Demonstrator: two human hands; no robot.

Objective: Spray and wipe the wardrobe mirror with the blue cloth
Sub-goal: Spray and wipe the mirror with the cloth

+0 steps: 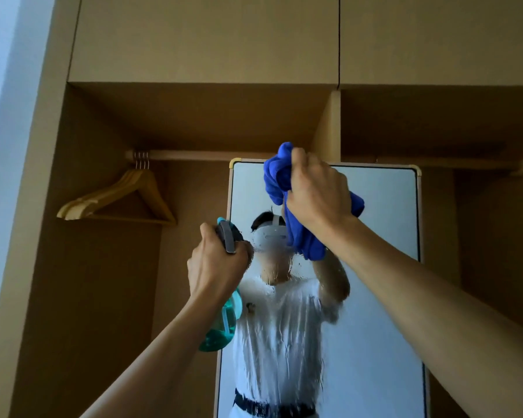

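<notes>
Mirror [375, 267] — centre-right of frame, streaked wet. Right hand [317, 191] grasps bunched blue cloth [277, 176] near its top; left hand [218, 267] grips teal spray bottle [224, 324] — centre.

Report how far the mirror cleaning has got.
Done: spray applied, since wet streaks run down the middle of the mirror. In hand: the right hand grips the bunched blue cloth near the top; the left hand holds the spray bottle. Left: wiping the streaks below the cloth.

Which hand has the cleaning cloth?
The right hand grips the bunched blue cloth near the top of the framed wardrobe mirror; the left hand holds a teal plastic spray bottle instead.
</notes>
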